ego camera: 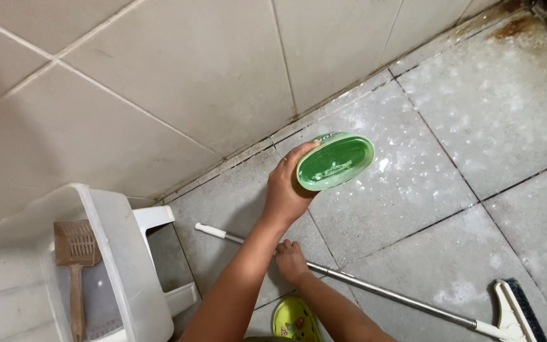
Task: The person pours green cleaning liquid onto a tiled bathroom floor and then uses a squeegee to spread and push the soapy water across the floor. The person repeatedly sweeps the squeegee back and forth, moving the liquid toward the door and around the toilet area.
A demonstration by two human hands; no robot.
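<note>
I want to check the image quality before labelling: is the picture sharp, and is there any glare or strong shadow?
Head view: sharp overall, with even, soft light and no hard shadows. The wet floor shows small pale reflections, and the metal broom handle has a thin bright line. The green bottle in the left hand is clear. Straight tile lines bend slightly near the edges.

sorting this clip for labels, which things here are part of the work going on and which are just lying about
In use:
green bottle, upended in the left hand
long-handled brush, right hand on its pole
wet soapy floor

Lying about:
white bin
brown slotted scoop inside it
white stool
</note>
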